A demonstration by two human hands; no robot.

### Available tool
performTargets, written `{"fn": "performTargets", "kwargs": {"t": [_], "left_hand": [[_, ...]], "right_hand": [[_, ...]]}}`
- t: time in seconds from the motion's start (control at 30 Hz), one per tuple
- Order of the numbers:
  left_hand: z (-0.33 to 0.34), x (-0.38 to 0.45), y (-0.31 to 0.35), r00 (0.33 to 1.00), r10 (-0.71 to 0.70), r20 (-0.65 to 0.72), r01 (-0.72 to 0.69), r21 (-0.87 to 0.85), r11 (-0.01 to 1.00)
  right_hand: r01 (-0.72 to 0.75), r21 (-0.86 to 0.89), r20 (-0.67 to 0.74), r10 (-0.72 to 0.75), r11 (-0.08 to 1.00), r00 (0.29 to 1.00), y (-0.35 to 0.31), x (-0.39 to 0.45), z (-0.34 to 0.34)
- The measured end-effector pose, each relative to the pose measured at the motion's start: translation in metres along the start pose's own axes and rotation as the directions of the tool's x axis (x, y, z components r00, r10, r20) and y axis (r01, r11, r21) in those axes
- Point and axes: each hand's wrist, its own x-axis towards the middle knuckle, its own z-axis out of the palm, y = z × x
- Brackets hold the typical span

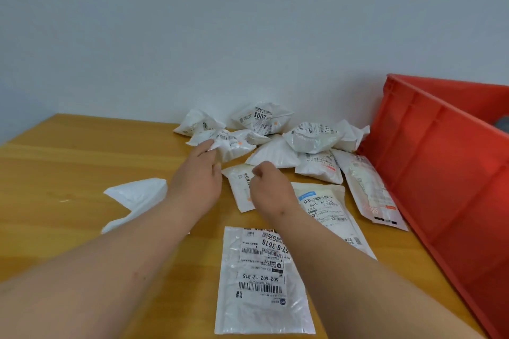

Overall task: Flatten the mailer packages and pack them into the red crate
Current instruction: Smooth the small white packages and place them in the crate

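Observation:
Several white mailer packages lie on the wooden table (68,173). A heap of crumpled ones (311,137) sits at the back by the wall. My left hand (197,173) reaches forward and grips a crumpled mailer (234,143) at its near edge. My right hand (271,187) is curled over a small flat mailer (239,190); whether it pinches it I cannot tell. A flat labelled mailer (261,283) lies nearest me. The red crate (440,173) stands at the right.
A folded white mailer (135,195) lies left of my left arm. Two flat mailers (369,187) rest against the crate's near wall. The grey wall runs right behind the heap. Bare wood shows on the left half of the table.

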Motion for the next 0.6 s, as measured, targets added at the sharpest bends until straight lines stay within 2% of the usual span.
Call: {"fn": "performTargets", "kwargs": {"t": [0.03, 0.1, 0.17, 0.2, 0.27, 0.37, 0.47, 0.6], "left_hand": [[-0.006, -0.008, 0.001, 0.999, 0.034, -0.034, -0.036, -0.051, 0.998], [-0.015, -0.026, 0.005, 0.995, 0.074, -0.074, -0.083, -0.140, 0.987], [-0.021, -0.043, 0.011, 0.991, 0.105, -0.083, -0.119, -0.187, 0.975], [-0.023, -0.052, 0.014, 0.991, 0.114, -0.070, -0.126, -0.204, 0.971], [-0.025, -0.070, 0.020, 0.990, 0.126, -0.059, -0.137, -0.240, 0.961], [-0.031, -0.093, 0.032, 0.994, 0.084, -0.075, -0.104, -0.311, 0.945], [-0.036, -0.108, 0.041, 0.998, 0.022, -0.058, -0.039, -0.301, 0.953], [-0.037, -0.121, 0.048, 0.999, -0.036, -0.013, 0.032, -0.227, 0.973]], "right_hand": [[-0.087, 0.193, -0.034, 0.096, 0.977, 0.995, -0.002, -0.003, -0.005], [-0.229, 0.530, -0.020, 0.283, 0.816, 0.959, -0.007, -0.011, -0.019], [-0.365, 0.703, 0.135, 0.389, 0.611, 0.911, -0.006, -0.024, -0.032], [-0.410, 0.716, 0.197, 0.400, 0.565, 0.895, -0.004, -0.032, -0.035], [-0.425, 0.698, 0.225, 0.387, 0.577, 0.894, 0.001, -0.048, -0.039], [-0.386, 0.711, 0.194, 0.364, 0.588, 0.911, 0.010, -0.069, -0.040], [-0.359, 0.729, 0.165, 0.360, 0.583, 0.918, 0.019, -0.085, -0.040], [-0.310, 0.635, 0.079, 0.339, 0.707, 0.937, 0.026, -0.099, -0.042]]}}
